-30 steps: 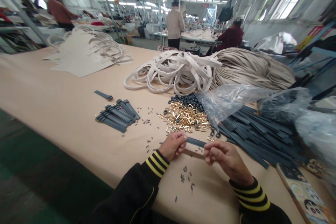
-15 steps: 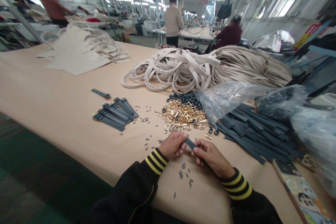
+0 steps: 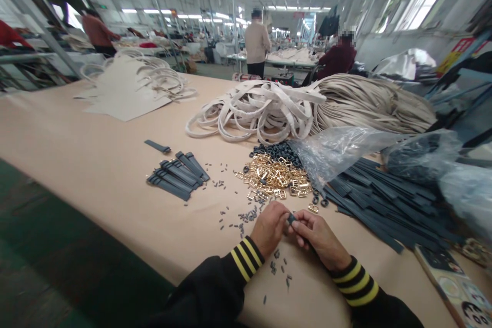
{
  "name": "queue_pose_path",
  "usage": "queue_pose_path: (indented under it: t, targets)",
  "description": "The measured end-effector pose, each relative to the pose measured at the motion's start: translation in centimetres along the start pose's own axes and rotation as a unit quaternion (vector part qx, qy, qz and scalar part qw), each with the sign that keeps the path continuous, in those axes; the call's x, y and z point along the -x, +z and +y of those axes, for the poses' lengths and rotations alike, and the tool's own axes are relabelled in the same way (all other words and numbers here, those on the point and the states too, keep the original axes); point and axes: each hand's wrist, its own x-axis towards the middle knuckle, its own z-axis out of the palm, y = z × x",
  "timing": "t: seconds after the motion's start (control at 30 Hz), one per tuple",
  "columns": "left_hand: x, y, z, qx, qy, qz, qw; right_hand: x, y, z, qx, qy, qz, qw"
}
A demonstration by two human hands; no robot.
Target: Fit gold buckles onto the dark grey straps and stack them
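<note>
Between my two hands is a short dark strap [image 3: 291,219], mostly covered by fingers. My left hand [image 3: 270,226] is closed at its left end, thumb and fingers pinched together. My right hand [image 3: 318,236] pinches the other end. Just beyond my hands lie gold buckles [image 3: 274,171] in a heap, with black rings [image 3: 279,151] behind them. Small dark cut pieces [image 3: 249,214] are scattered beside my left hand and below both hands. Further left rests a fanned group of dark straps [image 3: 177,177], and one single strap [image 3: 157,146] sits apart from them.
Long dark strips [image 3: 380,197] are piled on the right, partly under clear plastic bags [image 3: 342,151]. Pale fabric loops [image 3: 253,113] and a bundle of beige straps [image 3: 372,102] stand behind. Flat pale panels [image 3: 126,95] lie at far left. A printed box [image 3: 453,282] is at the right edge.
My hands have drawn closer together on the strap, and my left hand has turned over its end so less of it shows. The whole view has shifted slightly, with the camera tilting up.
</note>
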Motion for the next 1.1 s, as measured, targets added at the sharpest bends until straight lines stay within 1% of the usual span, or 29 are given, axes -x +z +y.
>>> queue_pose_path:
  t: [0.1, 0.23, 0.3, 0.4, 0.43, 0.47, 0.53, 0.57, 0.6, 0.63, 0.7, 0.77, 0.93, 1.03, 1.1]
  targets:
    - [0.3, -0.1, 0.3, -0.001, -0.005, -0.037, 0.999, -0.1, -0.1, 0.4, 0.026, 0.003, 0.008, 1.0]
    - [0.5, 0.0, 0.3, 0.007, -0.036, -0.045, 0.998, 0.0, -0.1, 0.4, 0.037, -0.006, -0.02, 0.999]
    - [0.5, 0.1, 0.0, 0.029, -0.071, -0.055, 0.996, 0.1, 0.0, 0.2, 0.029, -0.012, -0.036, 0.999]
    - [0.1, -0.4, -0.8, 0.102, -0.153, -0.107, 0.977, 0.1, 0.1, -0.1, 0.019, -0.012, -0.044, 0.999]
    - [-0.3, -0.8, -1.1, 0.101, -0.16, -0.111, 0.976, 0.1, 0.1, -0.1, 0.023, -0.002, -0.041, 0.999]
    - [-0.8, -1.3, -1.4, 0.074, -0.145, -0.1, 0.982, 0.1, 0.0, -0.1, 0.03, 0.014, -0.037, 0.999]
    - [-2.1, -2.6, -2.1, -0.048, -0.076, -0.043, 0.995, 0.1, -0.1, 0.1, 0.052, 0.042, -0.025, 0.997]
    - [-3.0, -3.2, -2.4, -0.118, -0.041, -0.018, 0.992, 0.0, -0.2, 0.2, 0.063, 0.049, -0.022, 0.997]
    - [-3.8, -3.8, -2.8, -0.182, -0.019, -0.011, 0.983, -0.1, -0.3, 0.3, 0.072, 0.048, -0.023, 0.996]
    - [-4.7, -4.3, -3.1, -0.233, -0.011, -0.02, 0.972, -0.1, -0.4, 0.4, 0.078, 0.042, -0.028, 0.996]
    - [-6.2, -4.8, -3.8, -0.295, -0.019, -0.061, 0.953, -0.2, -0.4, 0.6, 0.077, 0.03, -0.047, 0.995]
    - [-7.2, -5.0, -4.5, -0.314, -0.027, -0.093, 0.944, -0.2, -0.5, 0.7, 0.064, 0.031, -0.065, 0.995]
    - [-7.8, -5.0, -5.3, -0.303, -0.027, -0.113, 0.946, -0.1, -0.3, 0.1, 0.024, 0.032, -0.071, 0.997]
    - [-7.8, -5.6, -4.9, -0.281, -0.034, -0.115, 0.952, 0.0, -0.2, -0.2, 0.012, 0.029, -0.073, 0.997]
    - [-7.5, -6.0, -4.2, -0.27, -0.04, -0.103, 0.956, 0.0, -0.3, -0.4, 0.034, 0.019, -0.048, 0.998]
